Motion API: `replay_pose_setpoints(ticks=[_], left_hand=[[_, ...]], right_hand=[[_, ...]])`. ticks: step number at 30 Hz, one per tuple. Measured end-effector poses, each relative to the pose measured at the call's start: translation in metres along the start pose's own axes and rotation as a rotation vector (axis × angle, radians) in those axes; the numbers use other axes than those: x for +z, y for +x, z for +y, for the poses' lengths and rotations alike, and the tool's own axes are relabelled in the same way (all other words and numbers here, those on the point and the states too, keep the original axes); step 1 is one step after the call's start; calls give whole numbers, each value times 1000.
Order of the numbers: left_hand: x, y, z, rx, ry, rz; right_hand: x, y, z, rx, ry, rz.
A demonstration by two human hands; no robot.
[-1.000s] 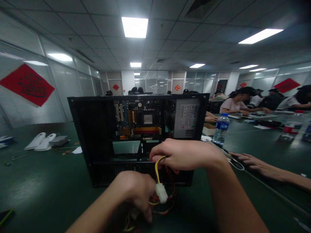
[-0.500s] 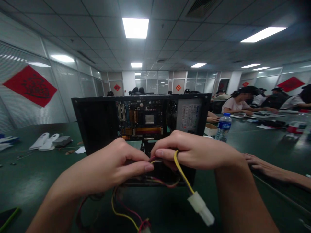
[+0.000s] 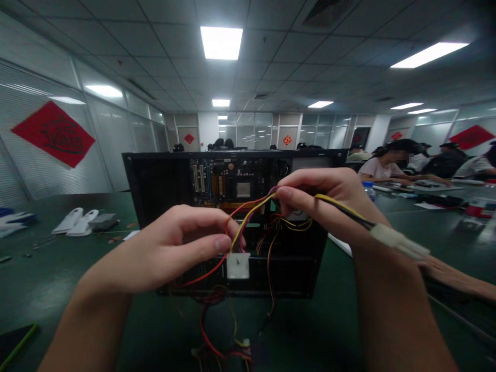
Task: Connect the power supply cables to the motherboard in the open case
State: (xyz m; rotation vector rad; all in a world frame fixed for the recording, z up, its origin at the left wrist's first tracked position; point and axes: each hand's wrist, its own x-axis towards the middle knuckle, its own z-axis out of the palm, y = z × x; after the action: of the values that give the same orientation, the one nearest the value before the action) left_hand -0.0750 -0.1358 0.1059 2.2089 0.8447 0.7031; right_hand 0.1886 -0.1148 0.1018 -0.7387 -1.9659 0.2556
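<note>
A black computer case (image 3: 282,281) stands open on the table, its motherboard (image 3: 217,181) facing me. My right hand (image 3: 329,201), raised before the power supply side, pinches a bundle of red, yellow and purple power cables (image 3: 251,206). A yellow and black lead with a white plug (image 3: 399,242) hangs across that hand's back. My left hand (image 3: 178,248) has thumb and fingers closed around the same cables, just above a white connector (image 3: 237,265). More loose cables (image 3: 211,330) droop below the case's front edge, with small plugs at their ends.
White slipper-like objects (image 3: 79,221) and a grey block (image 3: 104,221) lie on the green table (image 3: 135,330) at left. Another person's forearm (image 3: 461,279) reaches in at right. Bottles (image 3: 480,202) and seated people (image 3: 391,160) are farther right.
My right hand has moved up and right, stretching the cables away from my left hand. The white plug on its back swung up and right. A white connector now shows below my left fingers.
</note>
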Motion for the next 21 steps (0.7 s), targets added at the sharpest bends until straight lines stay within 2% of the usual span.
replay_pose_setpoints(ticks=[2,5,9,11,13,15,19,21], left_hand=[[2,1,-2,-25,-81,24],[7,5,-4,-67,-140,89],[11,10,-5,-108,-132,187],[10,11,-6,-111,-109,197],[7,11,-8,-123,-84,182],[4,8,-9,-150,-79,146],[-2,1,-9,-191,-88,98],[-4,-2,-8,-178,-65,118]], right_hand=[[0,0,2,4,5,48],[1,-1,2,19,14,10],[1,-4,-9,4,48,-180],[0,-6,-15,-12,41,-276],[-1,-6,-17,-23,9,-302],[-2,-6,-13,-33,-16,-230],[-8,-3,2,-32,-44,17],[-10,-2,6,-28,-84,61]])
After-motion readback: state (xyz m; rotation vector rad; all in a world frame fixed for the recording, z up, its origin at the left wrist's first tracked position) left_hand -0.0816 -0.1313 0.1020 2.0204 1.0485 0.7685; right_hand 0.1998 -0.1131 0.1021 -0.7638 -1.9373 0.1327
